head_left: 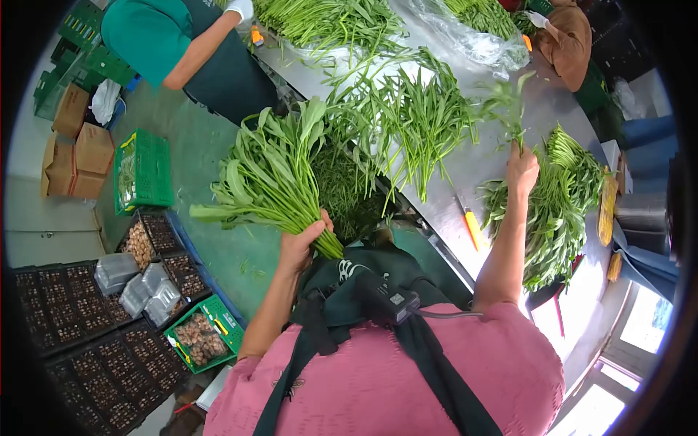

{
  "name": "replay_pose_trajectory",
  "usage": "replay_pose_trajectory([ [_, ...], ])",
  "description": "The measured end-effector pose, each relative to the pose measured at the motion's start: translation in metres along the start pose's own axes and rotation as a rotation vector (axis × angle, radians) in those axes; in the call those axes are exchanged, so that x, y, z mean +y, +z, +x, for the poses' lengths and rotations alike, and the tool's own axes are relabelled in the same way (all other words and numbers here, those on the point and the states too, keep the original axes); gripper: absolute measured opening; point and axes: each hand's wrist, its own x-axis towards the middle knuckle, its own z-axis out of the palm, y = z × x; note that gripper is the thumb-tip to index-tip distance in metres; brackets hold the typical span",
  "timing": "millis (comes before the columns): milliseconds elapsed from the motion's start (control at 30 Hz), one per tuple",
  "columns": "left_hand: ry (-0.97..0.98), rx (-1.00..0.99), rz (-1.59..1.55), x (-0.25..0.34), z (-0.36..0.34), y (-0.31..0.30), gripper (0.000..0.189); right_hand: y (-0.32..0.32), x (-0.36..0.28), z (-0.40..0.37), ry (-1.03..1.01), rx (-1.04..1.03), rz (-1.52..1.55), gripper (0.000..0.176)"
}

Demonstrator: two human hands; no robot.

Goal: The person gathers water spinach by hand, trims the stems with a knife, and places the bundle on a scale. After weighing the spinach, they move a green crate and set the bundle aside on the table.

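Note:
My left hand [299, 247] is closed round the lower stems of a large leafy green bunch [273, 174], whose leaves fan up and to the left, beside the steel table [454, 196]. Over the table's right part, my right hand [522, 172] grips a small sprig of greens [505, 109], its leaves blurred. Just below that hand lies a big pile of greens [556, 218]. Loose leafy stems [422, 120] are spread on the table between my hands. A knife with an orange handle [474, 231] rests near the table's front edge.
A co-worker in a teal top [149, 40] stands at upper left, another in brown [567, 47] at upper right. Clear plastic [465, 36] lies on the table. Green crates [151, 171], cardboard boxes [91, 149] and black crates [109, 378] stand on the left. Cut greens [342, 189] lie below the table's edge.

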Motion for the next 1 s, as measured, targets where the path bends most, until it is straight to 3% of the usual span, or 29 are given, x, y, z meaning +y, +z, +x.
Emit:
replay_pose_trajectory([
  [133, 0.044, 0.049, -0.008, -0.001, 0.002, 0.004, 0.03, 0.006, -0.011, -0.001, 0.015, 0.136, 0.129, 0.041],
  [200, 0.03, 0.017, -0.009, 0.001, 0.0, 0.001, 0.03, 0.029, 0.009, 0.008, -0.06, -0.026, -0.192, 0.038],
  [233, 0.037, 0.01, -0.011, 0.002, 0.002, 0.002, 0.03, 0.024, 0.011, 0.011, -0.062, -0.015, -0.19, 0.038],
  [300, 0.027, 0.055, 0.004, 0.001, 0.0, 0.004, 0.03, 0.013, 0.01, 0.015, -0.058, 0.287, 0.102, 0.035],
  [333, 0.009, 0.07, 0.01, 0.0, -0.008, 0.003, 0.03, 0.014, 0.011, 0.011, -0.052, 0.266, 0.094, 0.035],
  [433, 0.031, 0.038, -0.011, 0.004, -0.002, 0.005, 0.031, 0.017, 0.008, 0.028, 0.182, 0.088, 0.801, 0.022],
  [467, 0.028, 0.034, -0.014, 0.004, 0.001, 0.006, 0.032, 0.022, 0.004, 0.029, 0.283, 0.173, 0.927, 0.021],
  [567, 0.003, 0.061, -0.002, 0.004, -0.008, 0.004, 0.034, 0.01, -0.029, 0.005, 0.246, 0.253, 1.076, 0.021],
  [667, 0.032, 0.065, -0.034, 0.006, -0.004, 0.009, 0.028, 0.04, -0.047, -0.033, 0.172, -0.189, 0.83, 0.024],
  [800, 0.019, 0.026, -0.02, 0.007, -0.003, 0.009, 0.028, 0.12, -0.06, -0.099, -0.389, -0.323, 0.255, 0.025],
  [833, 0.02, 0.025, -0.016, 0.006, -0.003, 0.01, 0.028, 0.123, -0.072, -0.111, -0.388, -0.322, 0.256, 0.025],
  [900, 0.024, 0.017, -0.014, 0.006, -0.002, 0.011, 0.028, 0.122, -0.089, -0.125, -0.393, -0.39, -0.131, 0.026],
  [1000, 0.028, 0.017, -0.026, 0.005, -0.003, 0.011, 0.027, 0.13, -0.087, -0.127, -0.413, -0.369, -0.199, 0.025],
])
